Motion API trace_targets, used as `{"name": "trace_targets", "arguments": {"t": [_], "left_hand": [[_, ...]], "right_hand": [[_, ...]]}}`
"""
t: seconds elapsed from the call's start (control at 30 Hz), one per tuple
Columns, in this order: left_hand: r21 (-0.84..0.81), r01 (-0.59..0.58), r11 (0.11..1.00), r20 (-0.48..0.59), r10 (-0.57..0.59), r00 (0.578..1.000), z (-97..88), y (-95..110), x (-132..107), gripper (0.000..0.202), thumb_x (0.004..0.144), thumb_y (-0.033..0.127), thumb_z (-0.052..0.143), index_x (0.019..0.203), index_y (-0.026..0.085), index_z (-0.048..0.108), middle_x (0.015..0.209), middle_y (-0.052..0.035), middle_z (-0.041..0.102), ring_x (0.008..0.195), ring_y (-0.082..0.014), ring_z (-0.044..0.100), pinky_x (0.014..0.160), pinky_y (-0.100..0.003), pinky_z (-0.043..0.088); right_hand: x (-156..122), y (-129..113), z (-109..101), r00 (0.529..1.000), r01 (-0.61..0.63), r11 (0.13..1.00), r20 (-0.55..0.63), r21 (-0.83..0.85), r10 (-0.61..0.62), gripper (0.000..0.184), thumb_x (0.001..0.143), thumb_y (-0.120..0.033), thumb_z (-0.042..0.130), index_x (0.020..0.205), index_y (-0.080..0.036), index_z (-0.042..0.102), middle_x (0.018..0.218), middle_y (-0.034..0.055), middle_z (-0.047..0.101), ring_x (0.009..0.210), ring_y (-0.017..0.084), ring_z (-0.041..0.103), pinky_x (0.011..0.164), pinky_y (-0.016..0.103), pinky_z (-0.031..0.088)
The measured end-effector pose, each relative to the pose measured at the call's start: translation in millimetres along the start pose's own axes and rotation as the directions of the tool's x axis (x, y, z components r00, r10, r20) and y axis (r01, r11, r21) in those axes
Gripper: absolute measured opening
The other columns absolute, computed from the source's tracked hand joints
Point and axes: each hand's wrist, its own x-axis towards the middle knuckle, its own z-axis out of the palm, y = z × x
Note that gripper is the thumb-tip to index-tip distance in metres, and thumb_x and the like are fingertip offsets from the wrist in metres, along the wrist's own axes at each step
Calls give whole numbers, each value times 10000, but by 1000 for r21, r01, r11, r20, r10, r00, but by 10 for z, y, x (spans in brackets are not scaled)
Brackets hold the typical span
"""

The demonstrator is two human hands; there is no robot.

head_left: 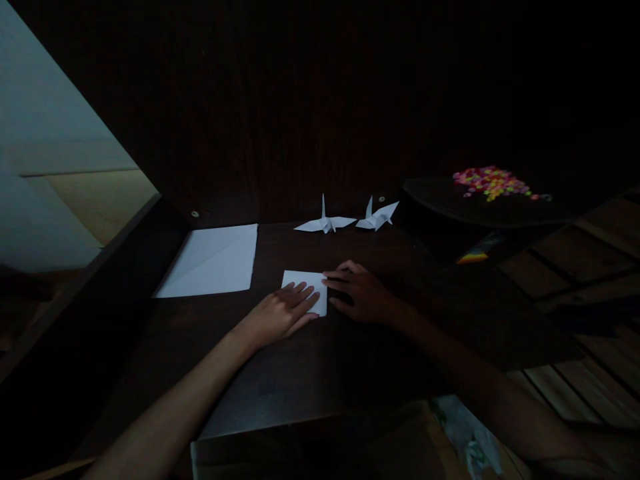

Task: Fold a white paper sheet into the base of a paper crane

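Note:
A small folded square of white paper point(300, 277) lies flat on the dark wooden desk point(280, 373). My left hand point(290, 309) rests on it with the fingers stretched out flat, covering its lower left part. At the paper's right edge is my right hand point(360, 292), its fingers apart and slightly bent, the fingertips touching or just beside the edge. Behind the hands stand two white origami cranes, one crane point(327, 223) nearer the middle and another crane point(377, 217) to its right. A stack of white paper sheets point(210, 260) lies on the left.
On a dark raised shelf point(500, 217) at right sits a heap of small colourful pieces point(493, 183). A dark panel point(280, 100) rises behind the desk, and a low side board point(100, 280) borders its left. Beyond the desk at right is a slatted wooden surface point(580, 267).

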Motion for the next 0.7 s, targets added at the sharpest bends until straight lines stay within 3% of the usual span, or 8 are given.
{"name": "trace_targets", "arguments": {"t": [0.13, 0.27, 0.4, 0.5, 0.6, 0.63, 0.7], "left_hand": [[-110, 45, 993, -56, -51, 997, -56, 37, -10, 325, 1011, 235, 369, 1237, 110, 566, 1180, -152, 677, 1042, -219, 679, 871, -355, 571], [-424, 223, 878, -72, -279, 958, -87, 84, -28, 311, 1007, 254, 363, 1111, 127, 626, 925, -72, 729, 740, -146, 697, 716, -246, 552], [-683, 407, 606, 0, -558, 830, -127, 129, 11, 379, 987, 369, 394, 871, 134, 668, 709, -17, 642, 633, -130, 597, 622, -215, 472], [-864, 386, 325, 86, -658, 748, -130, 154, 47, 376, 937, 453, 474, 918, 137, 678, 739, -17, 622, 678, -144, 565, 626, -226, 462], [-958, 286, 5, 209, -671, 711, -109, 185, 56, 383, 904, 481, 523, 1040, 150, 660, 720, -2, 596, 627, -127, 545, 577, -221, 459], [-963, 262, -65, 238, -660, 713, -106, 201, 56, 392, 898, 487, 531, 1059, 151, 653, 711, 1, 594, 613, -124, 548, 562, -218, 460], [-963, 252, -94, 252, -646, 720, -112, 240, 63, 390, 867, 484, 588, 1045, 144, 656, 737, -12, 629, 646, -134, 590, 588, -227, 489]], "right_hand": [[20, -1, 6, 999, -3, 997, -39, 72, 5, 427, 835, -253, 651, 1257, -212, 604, 1279, 104, 624, 1115, 286, 513, 889, 499, 472], [68, -48, -11, 989, -62, 975, -117, 213, 88, 280, 877, -295, 627, 1145, -220, 657, 1160, 95, 682, 1106, 254, 546, 917, 464, 482], [100, -106, -83, 953, -171, 880, -153, 443, 262, 171, 859, -345, 652, 926, -192, 687, 957, 78, 704, 967, 222, 618, 865, 395, 505], [100, -132, -153, 907, -296, 764, -82, 573, 413, 207, 838, -387, 659, 860, -182, 671, 855, 48, 693, 800, 186, 639, 745, 330, 513], [94, -151, -203, 867, -373, 650, -1, 662, 498, 253, 807, -430, 669, 832, -179, 666, 792, 32, 683, 721, 169, 625, 639, 283, 488], [93, -157, -211, 855, -391, 605, 30, 693, 518, 267, 790, -441, 679, 824, -177, 664, 782, 31, 680, 700, 165, 620, 607, 272, 476], [94, -171, -219, 831, -433, 511, 108, 742, 546, 279, 760, -447, 699, 816, -176, 660, 766, 26, 675, 660, 156, 610, 561, 259, 455]]}}
